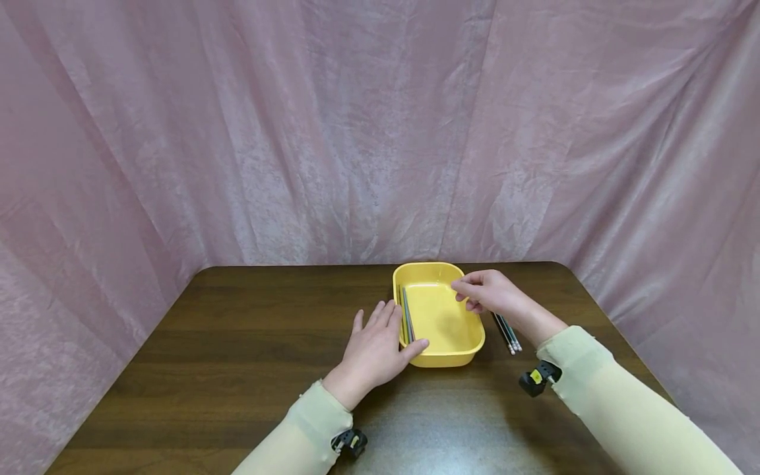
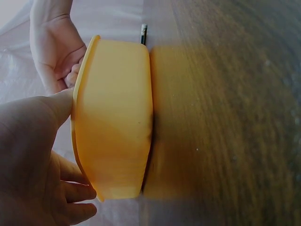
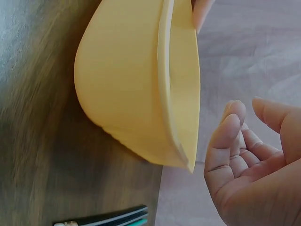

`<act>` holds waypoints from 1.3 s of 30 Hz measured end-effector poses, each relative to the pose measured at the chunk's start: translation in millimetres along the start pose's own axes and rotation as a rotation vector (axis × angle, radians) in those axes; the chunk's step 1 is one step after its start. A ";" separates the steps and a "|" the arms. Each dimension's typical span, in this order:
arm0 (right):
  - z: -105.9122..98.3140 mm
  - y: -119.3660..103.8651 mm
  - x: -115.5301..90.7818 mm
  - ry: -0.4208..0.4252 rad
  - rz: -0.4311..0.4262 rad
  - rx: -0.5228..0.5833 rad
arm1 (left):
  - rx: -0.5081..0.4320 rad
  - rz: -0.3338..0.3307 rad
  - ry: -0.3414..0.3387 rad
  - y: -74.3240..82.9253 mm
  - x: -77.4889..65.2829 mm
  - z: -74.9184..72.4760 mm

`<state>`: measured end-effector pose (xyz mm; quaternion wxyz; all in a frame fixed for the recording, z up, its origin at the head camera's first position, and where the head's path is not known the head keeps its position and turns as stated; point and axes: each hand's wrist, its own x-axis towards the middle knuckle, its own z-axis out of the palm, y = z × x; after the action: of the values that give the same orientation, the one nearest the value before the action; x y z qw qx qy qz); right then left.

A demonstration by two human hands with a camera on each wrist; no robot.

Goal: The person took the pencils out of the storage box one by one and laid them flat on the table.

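The left hand (image 1: 379,346), fingers spread, touches the left rim of the yellow tray (image 1: 444,360), near slim sticks (image 1: 408,315) inside; hard pressure could tip it. The right hand (image 1: 488,290), loosely curled, empty, hovers by the right rim; lowering its wrist might scatter eraser-tipped pencils (image 1: 506,333) on the table (image 1: 267,343).

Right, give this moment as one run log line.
left hand: touching yellow tray; right hand: empty, near tray; slender sticks: in tray; eraser-tipped pencils: on table beside tray

Slim sticks (image 1: 408,316) inside the yellow tray (image 1: 442,360) look too small to identify; both sleeves (image 1: 623,399) leave the head view's bottom edge.
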<state>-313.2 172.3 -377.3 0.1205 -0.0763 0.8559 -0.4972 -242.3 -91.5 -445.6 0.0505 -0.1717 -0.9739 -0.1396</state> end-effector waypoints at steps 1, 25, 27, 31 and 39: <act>1.8 -0.5 1.0 -0.001 0.004 0.004 | 0.001 0.000 0.002 0.3 -0.2 -0.3; 37.6 -6.4 9.7 -0.072 -0.016 0.030 | 0.005 0.006 0.006 3.4 -0.3 -2.0; 39.5 -5.6 11.0 -0.074 -0.016 0.022 | 0.005 0.008 0.007 3.3 -0.2 -1.9; 43.1 -3.4 13.4 -0.084 -0.011 0.013 | 0.008 0.008 0.007 3.2 0.1 -1.2; 49.9 -0.6 17.1 -0.106 0.022 0.026 | 0.009 0.006 0.006 4.0 -0.6 -1.8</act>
<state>-315.6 126.3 -402.8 0.1724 -0.0915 0.8425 -0.5021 -240.2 -88.6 -442.9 0.0547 -0.1738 -0.9739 -0.1355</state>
